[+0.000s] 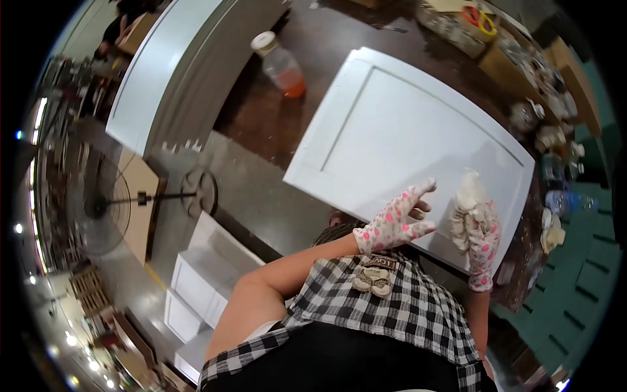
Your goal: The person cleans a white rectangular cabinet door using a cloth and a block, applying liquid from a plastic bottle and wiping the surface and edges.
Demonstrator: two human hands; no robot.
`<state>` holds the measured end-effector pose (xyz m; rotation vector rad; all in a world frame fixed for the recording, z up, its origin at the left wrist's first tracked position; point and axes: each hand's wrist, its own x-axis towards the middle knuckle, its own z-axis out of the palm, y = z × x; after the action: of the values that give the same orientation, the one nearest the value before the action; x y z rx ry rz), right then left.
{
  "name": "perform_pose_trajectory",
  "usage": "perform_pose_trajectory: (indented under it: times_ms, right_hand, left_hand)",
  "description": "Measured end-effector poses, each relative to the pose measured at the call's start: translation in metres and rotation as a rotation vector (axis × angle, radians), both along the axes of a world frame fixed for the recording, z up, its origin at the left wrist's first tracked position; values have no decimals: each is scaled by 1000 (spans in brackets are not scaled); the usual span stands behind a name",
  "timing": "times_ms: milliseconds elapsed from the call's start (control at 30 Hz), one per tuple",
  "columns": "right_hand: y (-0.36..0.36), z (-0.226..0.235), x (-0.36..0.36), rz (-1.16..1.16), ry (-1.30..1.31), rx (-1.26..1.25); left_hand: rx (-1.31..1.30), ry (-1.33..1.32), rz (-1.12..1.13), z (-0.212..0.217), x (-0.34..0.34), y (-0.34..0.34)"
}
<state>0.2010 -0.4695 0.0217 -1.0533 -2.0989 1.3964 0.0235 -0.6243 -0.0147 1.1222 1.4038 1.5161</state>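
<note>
A white panel door with a recessed centre lies flat on the brown table before me. My left hand, in a white glove with pink dots, is held over the panel's near edge with fingers spread and nothing in them. In a matching glove, my right hand has its fingers closed around a crumpled white cloth over the panel's near right part. Whether the cloth touches the panel I cannot tell.
A clear bottle with orange liquid stands left of the panel. A stack of white panels rises at far left. Scissors, boxes and several bottles line the right side. A standing fan is on the floor at left.
</note>
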Motion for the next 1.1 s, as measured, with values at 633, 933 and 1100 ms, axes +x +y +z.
perform_pose_trajectory:
  times_ms: [633, 933, 1100]
  right_hand:
    - [-55, 8, -124, 646, -306, 990]
    - [11, -6, -91, 182, 60, 270]
    - [45, 52, -84, -143, 488, -269]
  left_hand:
    - [-105, -33, 945, -13, -210, -45]
    - [-25, 383, 824, -23, -235, 55]
    - [101, 771, 691, 24, -204, 53]
